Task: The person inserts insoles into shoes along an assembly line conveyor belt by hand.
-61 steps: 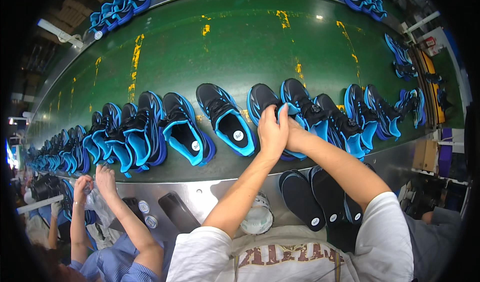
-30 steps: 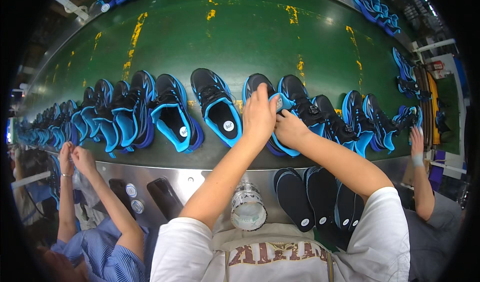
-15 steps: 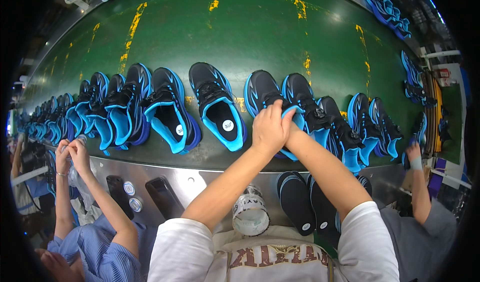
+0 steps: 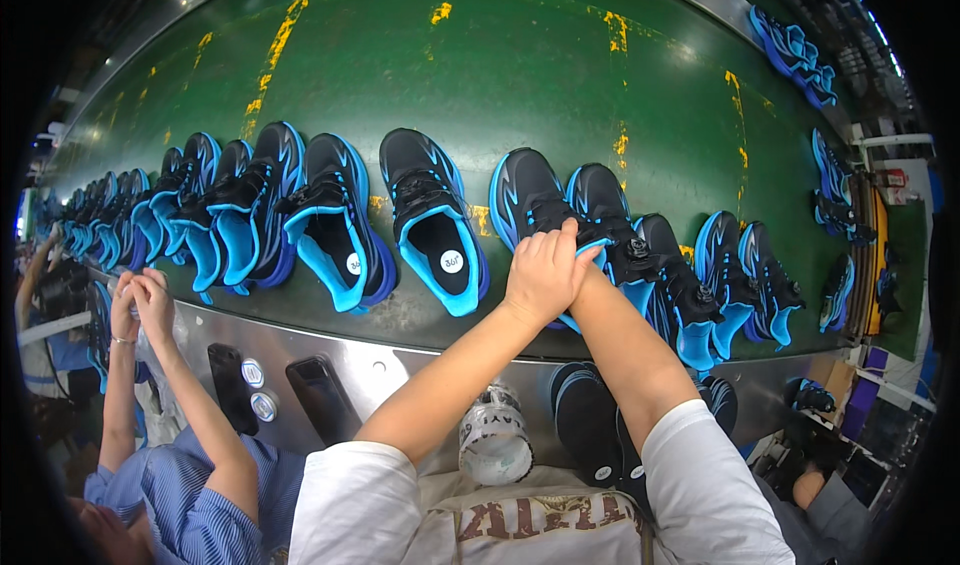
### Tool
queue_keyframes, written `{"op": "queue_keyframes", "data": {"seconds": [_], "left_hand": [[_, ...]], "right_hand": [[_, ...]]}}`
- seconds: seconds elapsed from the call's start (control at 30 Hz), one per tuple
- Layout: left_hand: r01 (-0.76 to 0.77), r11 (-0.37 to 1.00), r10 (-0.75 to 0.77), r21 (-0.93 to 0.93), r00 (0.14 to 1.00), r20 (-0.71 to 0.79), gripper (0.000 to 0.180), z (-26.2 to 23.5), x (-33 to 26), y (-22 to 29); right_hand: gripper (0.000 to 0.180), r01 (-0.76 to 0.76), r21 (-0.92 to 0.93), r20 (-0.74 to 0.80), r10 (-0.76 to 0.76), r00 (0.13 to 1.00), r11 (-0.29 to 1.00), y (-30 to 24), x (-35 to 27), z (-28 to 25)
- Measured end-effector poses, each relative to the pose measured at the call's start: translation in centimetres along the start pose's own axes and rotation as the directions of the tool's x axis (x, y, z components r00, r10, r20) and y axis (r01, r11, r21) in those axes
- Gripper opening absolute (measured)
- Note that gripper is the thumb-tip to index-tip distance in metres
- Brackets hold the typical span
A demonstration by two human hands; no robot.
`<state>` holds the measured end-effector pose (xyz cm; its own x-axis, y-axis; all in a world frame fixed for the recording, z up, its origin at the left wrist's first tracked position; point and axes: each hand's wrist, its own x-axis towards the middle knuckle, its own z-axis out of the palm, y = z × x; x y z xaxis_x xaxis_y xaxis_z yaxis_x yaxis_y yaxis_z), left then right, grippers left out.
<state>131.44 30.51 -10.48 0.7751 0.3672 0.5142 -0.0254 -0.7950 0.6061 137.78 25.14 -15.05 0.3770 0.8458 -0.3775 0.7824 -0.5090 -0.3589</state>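
A black shoe with bright blue trim point(image 4: 525, 187) is lying on the green belt point(image 4: 510, 75), directly in front of the person, its toe pointing away and its opening largely hidden beneath both hands. The left hand point(image 4: 545, 273) is resting across the opening, its fingers bunched close together and overlapping the right hand point(image 4: 588, 283). The right hand is reaching in from the other side, forearms meeting in a V; its fingers are hidden, so one cannot tell whether either hand is clamping the collar or something inside.

The step in hand is probably the fitting of an insole — a judgement from the hands' place at the opening and the loose insoles point(image 4: 583, 420) nearby. The next move is likely calling for the left hand to be steadying the collar while the right is pressing the lining flat toward the toe.

To the left, a second shoe point(image 4: 418, 170) is standing apart, showing a round white sticker point(image 4: 452, 263) inside its heel; to the right, a third shoe point(image 4: 598, 193) is lying just beside the first. Nearer the person, the loose insoles are lying partly under the right forearm, and a phone point(image 4: 320, 397) is resting on the metal ledge point(image 4: 352, 350). Farther left, a co-worker's hands point(image 4: 143, 305) are meeting — what they are holding is unclear.
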Motion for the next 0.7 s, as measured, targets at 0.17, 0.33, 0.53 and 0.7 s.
{"op": "queue_keyframes", "data": {"seconds": [0.17,0.33,0.53,0.7], "left_hand": [[0.08,0.997,-0.079,0.01,0.995,-0.059,0.032,-0.2,0.6,-0.4],[0.692,0.713,-0.629,-0.114,0.703,0.331,0.035,-2.7,1.8,-1.2],[0.12,0.986,-0.122,0.116,0.992,0.013,0.03,-2.8,3.4,-1.2],[-0.239,0.947,0.19,0.214,0.955,0.228,0.027,-3.2,3.6,-1.8]], "right_hand": [[0.032,0.125,-0.07,0.089,-0.119,0.989,0.99,-0.5,-0.9,-3.8],[0.047,0.145,-0.134,0.627,-0.029,0.779,0.98,-4.7,-6.4,-10.3],[0.069,0.024,-0.146,0.49,0.051,0.87,0.989,-3.7,-8.4,-7.4],[0.044,0.094,-0.008,-0.094,-0.095,0.991,0.996,-3.8,-11.0,-5.5]]}}
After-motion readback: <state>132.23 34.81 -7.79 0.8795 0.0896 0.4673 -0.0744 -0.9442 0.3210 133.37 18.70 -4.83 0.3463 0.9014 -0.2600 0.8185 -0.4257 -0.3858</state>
